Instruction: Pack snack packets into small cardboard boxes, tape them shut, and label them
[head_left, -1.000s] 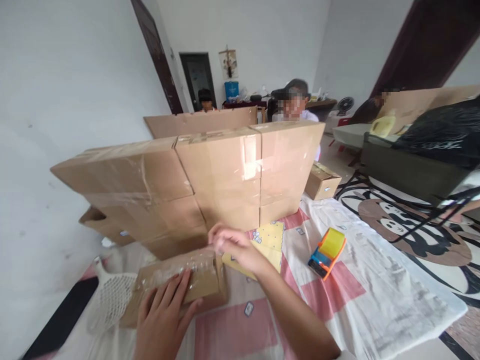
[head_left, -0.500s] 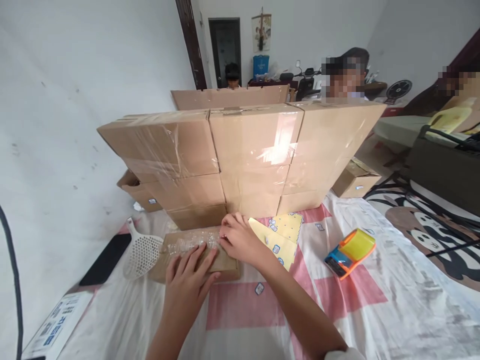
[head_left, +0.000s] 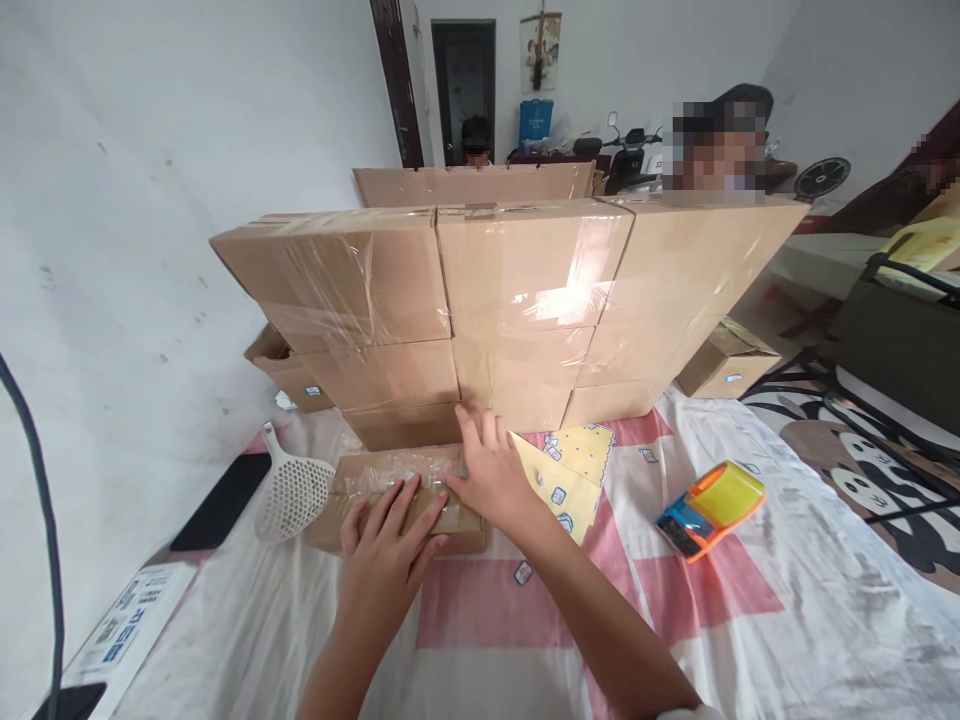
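Head view. One small flat cardboard box [head_left: 397, 497], its top covered in glossy clear tape, lies on the pink-and-white sheet [head_left: 750, 620] just before a wall of stacked cartons [head_left: 517, 300]. The left hand [head_left: 386, 555] is pressed flat on it, fingers spread; the right hand [head_left: 491, 470] is laid open over its right end, nothing clasped. The box is judged light, stiff and slippery on top, best held by its short ends. One tape dispenser [head_left: 709, 508], one white scoop [head_left: 292, 490] and one phone [head_left: 221, 500] are counted.
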